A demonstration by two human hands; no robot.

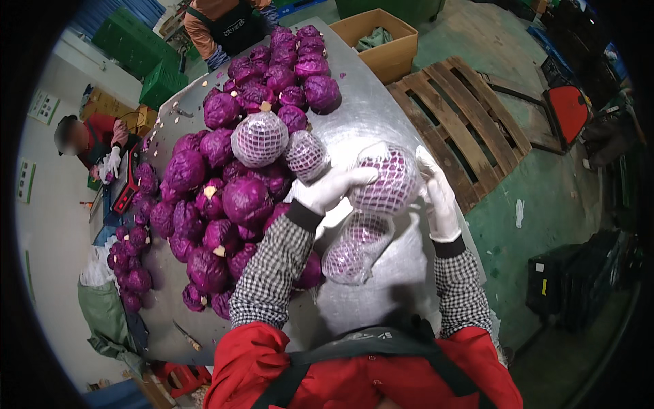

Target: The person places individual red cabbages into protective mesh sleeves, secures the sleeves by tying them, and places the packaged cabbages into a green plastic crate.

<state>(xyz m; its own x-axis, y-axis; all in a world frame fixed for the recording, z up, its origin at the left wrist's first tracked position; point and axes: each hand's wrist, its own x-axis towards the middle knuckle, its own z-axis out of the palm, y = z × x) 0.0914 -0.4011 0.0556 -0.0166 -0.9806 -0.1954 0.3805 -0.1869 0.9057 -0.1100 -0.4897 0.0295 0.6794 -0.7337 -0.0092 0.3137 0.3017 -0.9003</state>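
A red cabbage in white mesh netting (387, 179) is held between my two white-gloved hands above the metal table. My left hand (332, 188) grips its left side, with the thumb lying across the netting. Against the right side rest the fingers of my right hand (440, 199). Just below are smaller netted cabbages (347, 260), partly covered by the held one. To the left, a netted cabbage (259, 139) sits by the pile, and another netted cabbage (306, 156) lies close to my left hand. Bare red cabbages (247, 200) are heaped left of my left arm.
A knife (187, 335) lies near the front left of the metal table (168, 307). One person (225, 25) stands at the far end; another person (104, 143) works at a red scale (125, 189). Right of the table are a cardboard box (380, 48) and wooden pallet (462, 125).
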